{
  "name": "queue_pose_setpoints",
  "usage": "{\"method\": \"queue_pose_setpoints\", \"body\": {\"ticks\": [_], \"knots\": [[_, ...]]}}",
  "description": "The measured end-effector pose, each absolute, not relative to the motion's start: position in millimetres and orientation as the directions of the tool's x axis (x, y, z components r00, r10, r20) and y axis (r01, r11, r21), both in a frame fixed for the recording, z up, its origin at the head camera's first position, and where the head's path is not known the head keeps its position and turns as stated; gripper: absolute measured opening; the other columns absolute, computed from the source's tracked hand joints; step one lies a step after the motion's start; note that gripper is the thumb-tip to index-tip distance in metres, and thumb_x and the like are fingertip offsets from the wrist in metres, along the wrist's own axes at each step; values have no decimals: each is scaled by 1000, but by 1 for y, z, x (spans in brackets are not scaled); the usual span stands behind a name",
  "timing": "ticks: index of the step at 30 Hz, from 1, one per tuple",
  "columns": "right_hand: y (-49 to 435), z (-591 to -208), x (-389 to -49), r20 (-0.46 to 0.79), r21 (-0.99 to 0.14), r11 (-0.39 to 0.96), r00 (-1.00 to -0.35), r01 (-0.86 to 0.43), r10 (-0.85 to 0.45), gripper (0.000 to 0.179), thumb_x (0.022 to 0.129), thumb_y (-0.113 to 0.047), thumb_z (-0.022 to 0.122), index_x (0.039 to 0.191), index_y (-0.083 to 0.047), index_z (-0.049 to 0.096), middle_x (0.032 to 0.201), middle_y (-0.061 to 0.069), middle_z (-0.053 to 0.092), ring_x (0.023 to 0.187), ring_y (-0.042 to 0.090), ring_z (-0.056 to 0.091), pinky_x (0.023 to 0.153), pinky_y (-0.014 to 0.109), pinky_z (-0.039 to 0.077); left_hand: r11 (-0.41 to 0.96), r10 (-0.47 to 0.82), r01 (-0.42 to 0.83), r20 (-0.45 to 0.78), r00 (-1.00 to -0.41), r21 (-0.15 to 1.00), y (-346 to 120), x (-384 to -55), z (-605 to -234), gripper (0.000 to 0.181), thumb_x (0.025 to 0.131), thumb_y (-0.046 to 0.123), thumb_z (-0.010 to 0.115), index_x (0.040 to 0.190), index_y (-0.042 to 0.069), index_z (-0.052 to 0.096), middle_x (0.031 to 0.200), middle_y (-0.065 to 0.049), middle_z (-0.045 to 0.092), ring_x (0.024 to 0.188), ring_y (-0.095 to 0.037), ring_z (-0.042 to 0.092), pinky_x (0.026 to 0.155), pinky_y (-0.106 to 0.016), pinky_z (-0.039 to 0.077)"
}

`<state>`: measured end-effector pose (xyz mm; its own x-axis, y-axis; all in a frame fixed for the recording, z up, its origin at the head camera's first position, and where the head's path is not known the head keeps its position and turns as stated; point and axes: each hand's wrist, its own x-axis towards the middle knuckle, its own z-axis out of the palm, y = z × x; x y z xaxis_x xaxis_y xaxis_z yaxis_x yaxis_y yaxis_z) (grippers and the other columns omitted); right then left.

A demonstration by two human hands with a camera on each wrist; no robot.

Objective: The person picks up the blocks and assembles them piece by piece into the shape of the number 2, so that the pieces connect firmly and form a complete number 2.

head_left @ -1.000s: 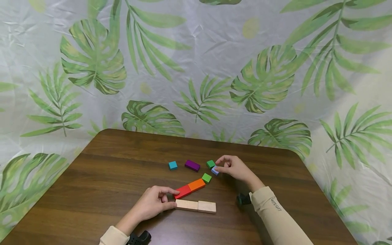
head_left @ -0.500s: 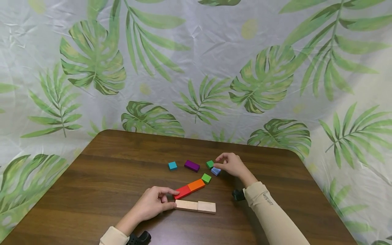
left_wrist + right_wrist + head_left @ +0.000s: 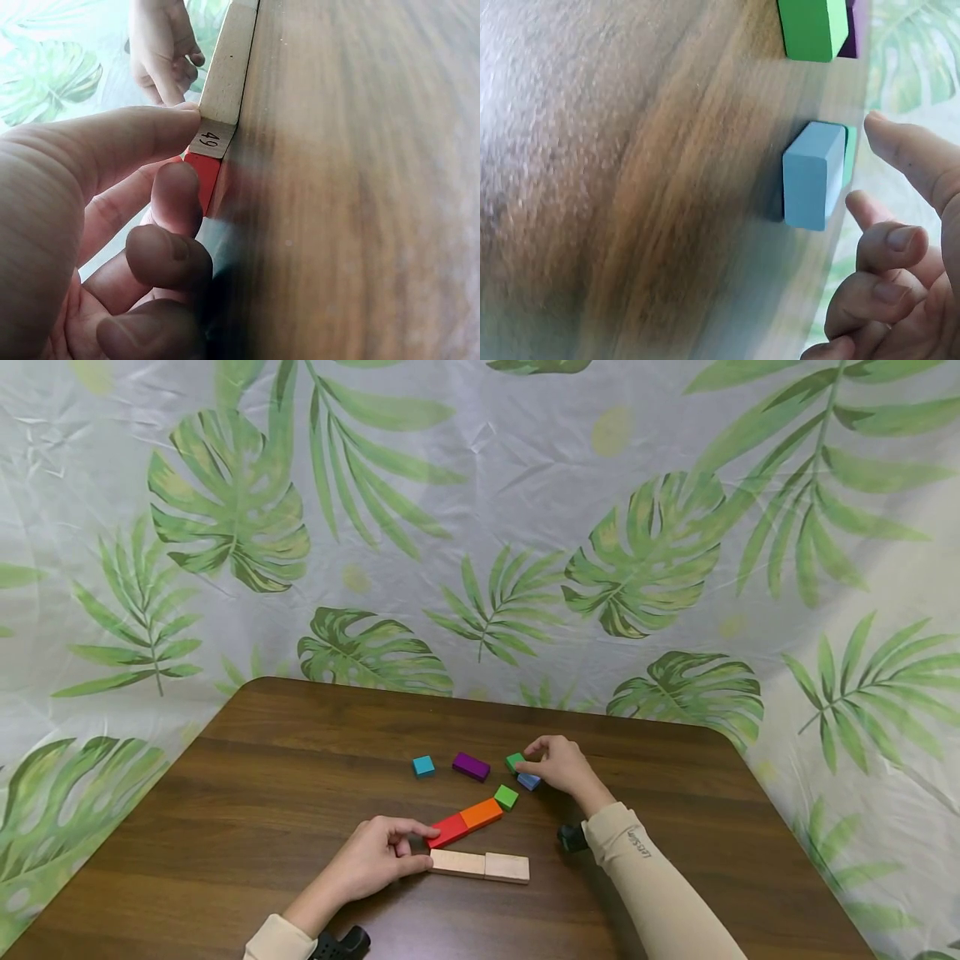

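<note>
My left hand point(image 3: 371, 858) reaches low over the table, its thumb touching the left end of a pale wooden block point(image 3: 457, 862) and its index finger on a red block point(image 3: 447, 830). In the left wrist view, the pale block's end point(image 3: 208, 139) bears the number 49. My right hand point(image 3: 564, 766) hovers at a dark green block point(image 3: 514, 762), thumb and index finger spread at either side of it. Right beside that lies a blue block point(image 3: 528, 782), nearer in the right wrist view, where the fingertips point(image 3: 877, 127) show apart from it.
An orange block point(image 3: 481, 814) continues the red one, leading to a light green block point(image 3: 506, 797). A second pale block point(image 3: 507, 867) extends the first. Purple point(image 3: 471, 767) and cyan point(image 3: 423, 767) blocks lie farther back. A leaf-patterned cloth point(image 3: 480, 527) hangs behind the table.
My right hand has let go of the blue block and shifted left to the dark green one. The left hand stays where it was.
</note>
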<state>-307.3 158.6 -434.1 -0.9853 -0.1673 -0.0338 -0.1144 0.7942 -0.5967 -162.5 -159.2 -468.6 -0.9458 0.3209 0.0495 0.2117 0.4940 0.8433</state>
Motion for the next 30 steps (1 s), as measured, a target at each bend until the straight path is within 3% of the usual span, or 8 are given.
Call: {"method": "queue_pose_setpoints", "body": {"ticks": [11, 30], "knots": [[146, -432, -301, -55, -542, 838, -992, -64, -112, 34, 92, -37, 86, 111, -10, 76, 80, 4, 63, 68, 18, 56, 64, 31, 44, 489, 324, 208, 45, -945, 847, -160, -162, -470, 30, 89, 24, 89, 118, 19, 83, 65, 9, 59, 54, 0, 42, 51, -19, 33], [143, -435, -300, -13, -533, 838, -989, -121, -151, 24, 90, -27, 88, 108, -13, 81, 71, 2, 58, 62, 17, 53, 60, 30, 40, 493, 329, 219, 53, -943, 842, -160, -164, -471, 31, 89, 24, 89, 118, 19, 82, 64, 9, 59, 54, 1, 43, 52, -18, 33]]}}
